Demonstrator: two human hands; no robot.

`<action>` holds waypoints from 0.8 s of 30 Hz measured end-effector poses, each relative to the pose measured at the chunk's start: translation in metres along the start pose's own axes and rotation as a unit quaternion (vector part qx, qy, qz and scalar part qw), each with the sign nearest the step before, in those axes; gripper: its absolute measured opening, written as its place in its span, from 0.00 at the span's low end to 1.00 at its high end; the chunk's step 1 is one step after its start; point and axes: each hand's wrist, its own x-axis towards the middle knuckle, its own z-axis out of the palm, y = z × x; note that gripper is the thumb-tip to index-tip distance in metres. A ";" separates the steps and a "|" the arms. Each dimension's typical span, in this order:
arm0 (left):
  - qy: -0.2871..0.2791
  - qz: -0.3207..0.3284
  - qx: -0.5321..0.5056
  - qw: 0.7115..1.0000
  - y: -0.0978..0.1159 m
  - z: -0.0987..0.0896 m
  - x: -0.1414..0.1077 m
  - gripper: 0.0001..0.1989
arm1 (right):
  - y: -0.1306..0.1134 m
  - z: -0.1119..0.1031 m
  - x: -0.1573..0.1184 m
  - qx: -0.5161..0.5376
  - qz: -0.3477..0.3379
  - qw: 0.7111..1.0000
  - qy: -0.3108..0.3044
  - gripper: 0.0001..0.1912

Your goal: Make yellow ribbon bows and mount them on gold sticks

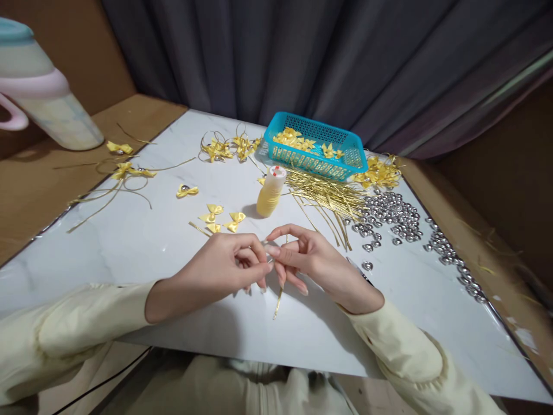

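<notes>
My left hand (231, 262) and my right hand (309, 259) meet over the front of the white table, thumbs and forefingers pinched together almost tip to tip. Something small and pale sits between the fingertips, mostly hidden, so its kind is unclear. A gold cord (279, 302) shows below my right fingers; whether it is held or lies on the table I cannot tell. Just beyond my hands are several yellow ribbon bows (234, 221) and an upright bottle of yellowish liquid (271, 193) with a white top. Near my right wrist lies a loose silver heart-shaped bead (367, 266).
Behind stands a blue basket (317, 167) with yellow bows. Gold cords (328, 193) lie before it, silver heart beads (393, 213) to the right. Corded bows (216, 150) rest at the back, others (129, 171) at left. A large tumbler (64, 109) stands far left.
</notes>
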 end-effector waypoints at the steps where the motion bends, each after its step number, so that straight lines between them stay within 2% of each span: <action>1: 0.000 0.002 0.004 1.000 0.000 0.000 0.000 0.06 | 0.000 0.000 0.000 0.000 0.000 1.000 -0.002 0.15; 10: 0.015 0.020 0.032 0.999 -0.002 0.002 0.000 0.07 | -0.001 0.002 -0.001 -0.019 -0.010 1.000 0.005 0.15; 18: -0.012 -0.016 -0.006 1.000 -0.002 -0.001 0.002 0.08 | -0.002 0.009 -0.002 -0.075 -0.047 0.993 0.072 0.13; 24: -0.033 -0.014 -0.034 0.999 -0.003 -0.003 0.006 0.06 | 0.003 0.012 -0.003 -0.139 -0.085 0.980 0.111 0.09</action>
